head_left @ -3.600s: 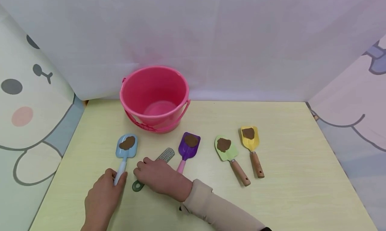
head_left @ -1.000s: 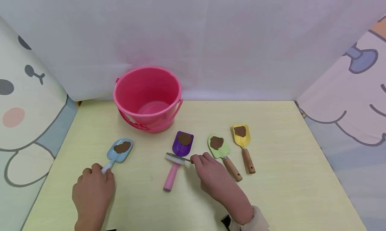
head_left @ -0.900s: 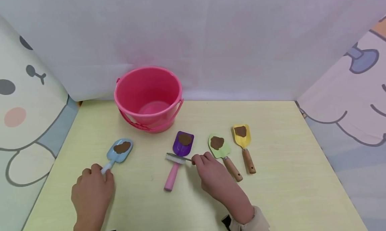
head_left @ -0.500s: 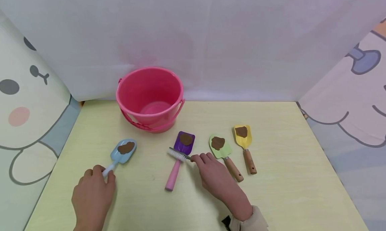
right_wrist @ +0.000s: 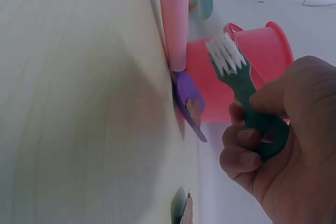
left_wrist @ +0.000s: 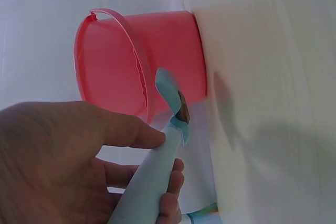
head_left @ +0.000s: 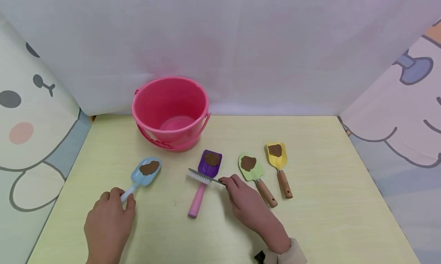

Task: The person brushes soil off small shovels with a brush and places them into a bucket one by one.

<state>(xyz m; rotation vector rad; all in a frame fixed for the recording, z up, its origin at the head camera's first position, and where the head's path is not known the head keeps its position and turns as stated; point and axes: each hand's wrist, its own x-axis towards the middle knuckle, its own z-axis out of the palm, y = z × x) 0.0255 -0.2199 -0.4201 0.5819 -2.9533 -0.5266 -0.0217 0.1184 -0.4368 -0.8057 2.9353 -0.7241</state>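
My left hand [head_left: 108, 222] grips the pale handle of a light blue toy shovel [head_left: 138, 176], a brown patch [head_left: 149, 167] on its blade. In the left wrist view the shovel [left_wrist: 168, 90] is raised off the table, its shadow falling to the right. Thumb and fingers of my right hand [head_left: 249, 206] pinch a dark green brush [right_wrist: 242, 85], its white bristles [right_wrist: 227, 55] facing away from the palm. In the head view the brush overlaps the neck of a purple shovel [head_left: 206, 168] with a pink handle [head_left: 197, 201], lying on the table.
A pink bucket [head_left: 196, 139] stands at the back left, its handle hanging down in front. Right of the brush lie a light green trowel [head_left: 256, 175] and a yellow shovel [head_left: 284, 164], both with wooden handles and brown patches. White cloth [head_left: 275, 53] hangs behind the table.
My right hand has lifted the brush from the table and carried it right, turning it bristles down. My left hand has raised and tilted the blue shovel, shifting it slightly right over the last second.
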